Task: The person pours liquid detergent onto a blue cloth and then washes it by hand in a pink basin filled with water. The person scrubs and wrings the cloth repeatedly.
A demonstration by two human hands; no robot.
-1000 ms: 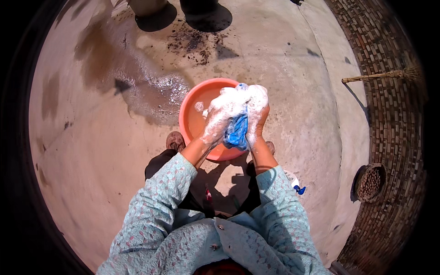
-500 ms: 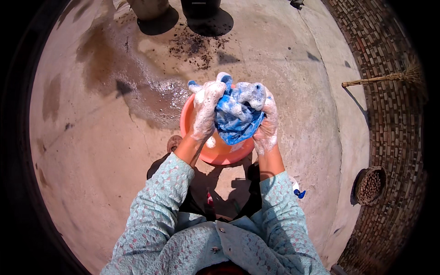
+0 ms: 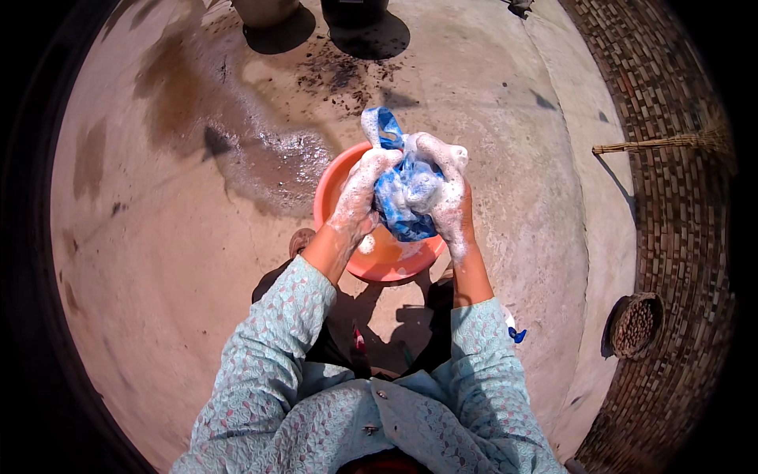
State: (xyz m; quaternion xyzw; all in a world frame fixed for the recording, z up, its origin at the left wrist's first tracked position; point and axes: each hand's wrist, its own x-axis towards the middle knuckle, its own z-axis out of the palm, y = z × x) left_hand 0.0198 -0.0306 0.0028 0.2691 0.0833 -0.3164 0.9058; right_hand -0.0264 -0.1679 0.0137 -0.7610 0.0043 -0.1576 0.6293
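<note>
A blue and white cloth point(image 3: 401, 193), wet and covered in white suds, is bunched up between my two hands above an orange plastic basin point(image 3: 377, 257) that stands on the concrete floor. My left hand point(image 3: 359, 196) is foam-covered and grips the cloth's left side. My right hand point(image 3: 446, 189), also soapy, clutches the cloth from the right. One end of the cloth sticks up past my fingers. Both forearms come up from light patterned sleeves.
A wet, sudsy patch point(image 3: 276, 162) spreads on the concrete left of the basin. Two containers point(image 3: 316, 9) stand at the top edge. A brick strip point(image 3: 671, 197) curves along the right, with a broom point(image 3: 663, 144) and a round drain grate point(image 3: 634, 325).
My hands have lifted the cloth out of the basin and bunched it tighter, with one end now pointing upward.
</note>
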